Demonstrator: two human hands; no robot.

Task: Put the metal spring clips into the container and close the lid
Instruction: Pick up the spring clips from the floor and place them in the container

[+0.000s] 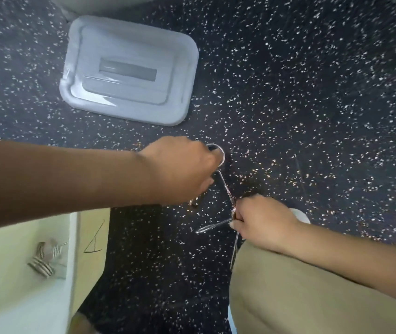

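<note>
My left hand (182, 169) is closed around a metal spring clip (218, 153), whose wire loop sticks out past the fingers, just above the dark speckled floor. My right hand (262, 220) grips another spring clip (212, 227) by its coil, with its wire arms spreading left and down. The white lid (129, 68) lies flat on the floor beyond both hands, off the container. The open container (71, 249) stands at the lower left, under my left forearm, with a couple of coiled clips (42, 260) inside, blurred.
My knee in tan trousers (312, 292) fills the lower right. The speckled dark floor (312, 104) spreads to the right and far side. A pale curved object shows at the top edge (100, 3).
</note>
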